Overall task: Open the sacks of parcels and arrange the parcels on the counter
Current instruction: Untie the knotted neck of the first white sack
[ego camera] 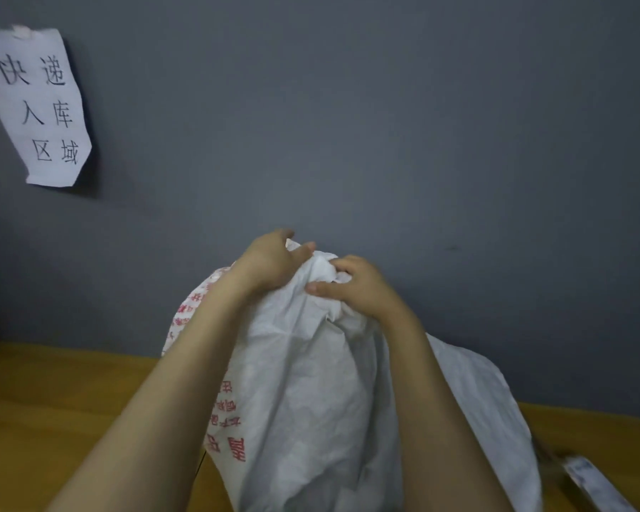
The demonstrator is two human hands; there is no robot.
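Note:
A large white woven sack [311,393] with red printed characters stands upright on the wooden counter [60,400] in front of me. Its top is bunched into a gathered neck. My left hand [270,264] grips the neck from the left, fingers curled over the cloth. My right hand [359,286] grips the same bunched cloth from the right, thumb pointing left. What the sack holds is hidden.
A grey wall [385,123] rises right behind the counter, with a white paper sign [41,105] taped at the upper left. A grey-white flat object [592,482] lies on the counter at the lower right, partly cut off.

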